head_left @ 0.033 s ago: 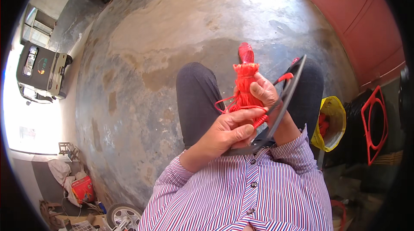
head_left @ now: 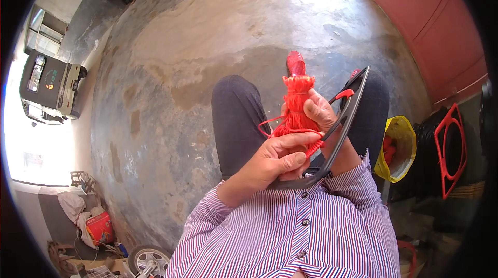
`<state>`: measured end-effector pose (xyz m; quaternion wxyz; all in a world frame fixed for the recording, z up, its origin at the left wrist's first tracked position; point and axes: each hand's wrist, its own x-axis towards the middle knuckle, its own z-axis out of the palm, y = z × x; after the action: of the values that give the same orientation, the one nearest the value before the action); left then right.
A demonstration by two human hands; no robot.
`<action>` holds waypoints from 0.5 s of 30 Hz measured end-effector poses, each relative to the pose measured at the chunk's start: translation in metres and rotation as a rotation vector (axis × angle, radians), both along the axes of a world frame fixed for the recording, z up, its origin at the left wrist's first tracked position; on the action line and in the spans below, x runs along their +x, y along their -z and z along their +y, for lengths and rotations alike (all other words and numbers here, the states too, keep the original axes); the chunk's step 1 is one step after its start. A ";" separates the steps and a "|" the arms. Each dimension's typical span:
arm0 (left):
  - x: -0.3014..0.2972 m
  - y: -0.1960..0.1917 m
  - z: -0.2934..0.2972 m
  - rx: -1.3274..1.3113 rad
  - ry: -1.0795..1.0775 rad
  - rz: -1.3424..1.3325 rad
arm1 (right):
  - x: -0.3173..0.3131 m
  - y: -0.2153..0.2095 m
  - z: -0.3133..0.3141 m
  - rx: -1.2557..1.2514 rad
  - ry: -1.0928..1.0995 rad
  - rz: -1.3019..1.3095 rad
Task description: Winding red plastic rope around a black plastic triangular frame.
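My right hand (head_left: 320, 113) is wrapped round a bundle of red cord (head_left: 297, 100), tied near its flared top, in front of my knees. A loose strand loops out to the bundle's left. My left hand (head_left: 282, 156) is closed just below, its fingertips pinching red cord wound in tight coils (head_left: 314, 148) on a bar of a black frame (head_left: 346, 122). The frame leans along my right wrist, its lower curve near my shirt. Another stretch of red winding (head_left: 344, 93) covers part of it higher up. What lies under my left fingers is hidden.
At my right stands a yellow bucket-like container (head_left: 397, 174) with red things inside. Beyond it is a red frame (head_left: 450, 151) against black material. A red shoe (head_left: 295, 63) shows past the bundle. A three-wheeled vehicle (head_left: 52, 86) stands far left; a wheel (head_left: 149, 261) lies lower left.
The black frame has turned slightly, so more of its broad face shows. The cord bundle has shifted a little to the right. Both hands keep their hold.
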<state>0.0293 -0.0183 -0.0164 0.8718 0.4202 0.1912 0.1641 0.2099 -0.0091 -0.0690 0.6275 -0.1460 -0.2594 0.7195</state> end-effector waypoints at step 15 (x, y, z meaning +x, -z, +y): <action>0.010 0.017 0.005 -0.565 -0.337 -0.282 | 0.001 -0.041 0.024 0.460 -0.210 -0.468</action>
<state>0.0392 -0.0137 -0.0332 0.9320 0.0981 0.1735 0.3027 0.2106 0.0147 -0.0283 0.4898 -0.1345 -0.5654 0.6499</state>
